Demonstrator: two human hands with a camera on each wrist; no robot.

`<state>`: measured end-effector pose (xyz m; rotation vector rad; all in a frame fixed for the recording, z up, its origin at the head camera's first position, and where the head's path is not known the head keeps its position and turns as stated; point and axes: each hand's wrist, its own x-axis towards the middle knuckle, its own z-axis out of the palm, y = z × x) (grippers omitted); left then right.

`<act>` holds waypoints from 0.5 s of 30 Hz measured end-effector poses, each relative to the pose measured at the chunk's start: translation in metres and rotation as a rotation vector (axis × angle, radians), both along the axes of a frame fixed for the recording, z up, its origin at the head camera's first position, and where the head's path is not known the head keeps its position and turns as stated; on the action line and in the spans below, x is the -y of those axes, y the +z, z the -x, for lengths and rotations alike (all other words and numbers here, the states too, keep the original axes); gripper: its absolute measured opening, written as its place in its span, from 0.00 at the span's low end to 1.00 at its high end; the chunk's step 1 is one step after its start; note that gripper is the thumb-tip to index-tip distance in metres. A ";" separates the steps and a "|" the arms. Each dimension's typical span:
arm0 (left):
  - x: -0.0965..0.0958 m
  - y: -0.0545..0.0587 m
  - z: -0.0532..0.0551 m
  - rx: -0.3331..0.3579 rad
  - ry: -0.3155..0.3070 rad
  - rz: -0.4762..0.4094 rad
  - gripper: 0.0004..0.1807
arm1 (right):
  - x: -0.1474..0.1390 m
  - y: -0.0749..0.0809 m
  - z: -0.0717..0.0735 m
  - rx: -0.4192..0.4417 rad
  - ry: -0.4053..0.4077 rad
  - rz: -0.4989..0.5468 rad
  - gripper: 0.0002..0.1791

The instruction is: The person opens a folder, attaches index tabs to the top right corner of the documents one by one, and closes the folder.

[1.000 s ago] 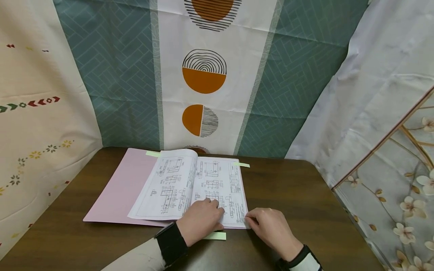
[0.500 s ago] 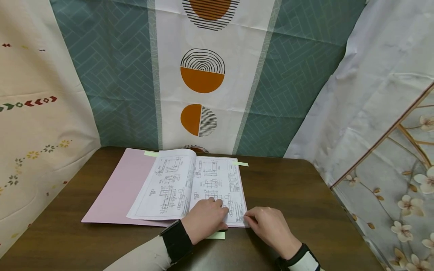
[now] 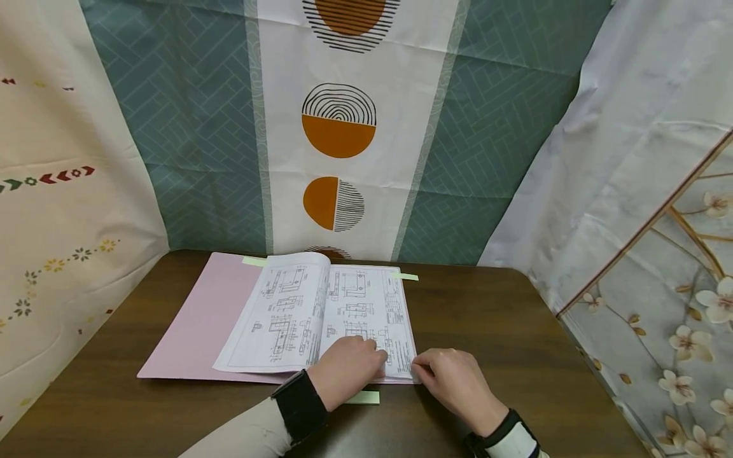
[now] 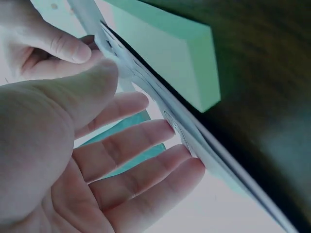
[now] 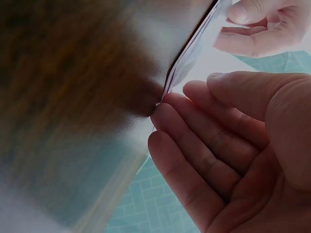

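Note:
A booklet of technical drawings lies spread on the table, its left-hand page bulging near the spine. Under it on the left is a pink cover. My left hand rests on the lower part of the right-hand page; in the left wrist view its fingers are loosely extended, tips on the paper. At the lower right corner of the booklet is my right hand, its fingertips touching the edge. In the right wrist view its fingers are relaxed, thumb beside the index finger.
Pale green paper strips stick out at the booklet's edges: a top left strip, a right strip and a front strip. The brown wooden table is bordered by hanging cloths, one a patterned teal cloth.
My left hand has shifted slightly right across the page over the last second. The right hand stays at the corner, and the booklet lies the same. The head view has drifted a little.

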<state>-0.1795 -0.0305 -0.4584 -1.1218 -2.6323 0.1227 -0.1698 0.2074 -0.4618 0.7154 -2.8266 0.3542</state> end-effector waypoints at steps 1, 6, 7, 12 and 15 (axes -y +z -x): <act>0.000 0.000 0.000 -0.004 -0.003 0.010 0.05 | 0.000 0.000 0.000 -0.004 0.004 0.001 0.05; -0.002 0.000 -0.002 -0.034 -0.032 0.048 0.05 | -0.002 0.002 -0.001 0.013 0.003 0.033 0.05; -0.003 0.001 -0.002 -0.039 -0.034 0.053 0.05 | -0.002 0.002 -0.001 0.022 -0.005 0.042 0.04; -0.009 0.000 -0.002 -0.040 -0.007 0.048 0.06 | -0.001 0.003 0.000 0.045 -0.051 0.075 0.03; -0.011 0.000 -0.002 -0.022 0.023 0.029 0.05 | 0.001 0.003 0.000 0.032 -0.080 0.087 0.02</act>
